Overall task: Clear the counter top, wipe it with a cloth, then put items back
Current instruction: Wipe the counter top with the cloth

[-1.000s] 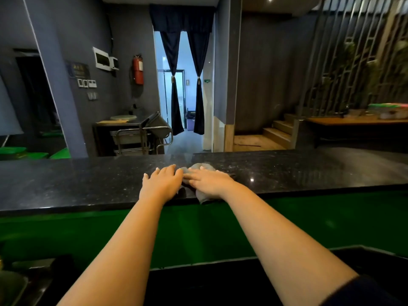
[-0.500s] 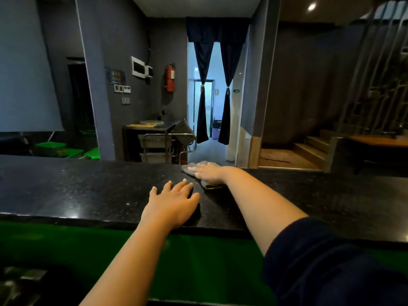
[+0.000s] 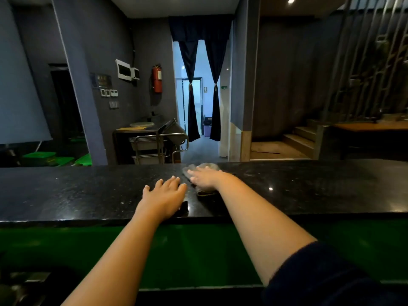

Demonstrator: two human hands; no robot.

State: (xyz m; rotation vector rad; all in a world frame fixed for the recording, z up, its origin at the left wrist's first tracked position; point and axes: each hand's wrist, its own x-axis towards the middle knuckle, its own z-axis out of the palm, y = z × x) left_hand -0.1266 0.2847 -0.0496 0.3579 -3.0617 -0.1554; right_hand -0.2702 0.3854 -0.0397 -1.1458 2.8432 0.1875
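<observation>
A long black speckled counter top [image 3: 88, 191] runs across the view above a green front panel. A grey cloth [image 3: 209, 167] lies on it near the far edge, at the middle. My right hand [image 3: 204, 177] presses flat on the cloth with straight fingers and covers most of it. My left hand [image 3: 164, 195] rests flat on the bare counter just left of and nearer than the cloth, fingers straight, holding nothing.
Beyond the counter stand a metal trolley [image 3: 154, 142], green bins [image 3: 44, 156] at the left, a curtained doorway [image 3: 198, 107] and wooden steps [image 3: 298, 140] with a wooden table [image 3: 371, 127] at the right. A dark sink area [image 3: 24, 283] sits below at the lower left.
My right hand has pushed the cloth from the near edge out to the far edge of the counter. My left hand came off the cloth and now lies flat on the bare counter.
</observation>
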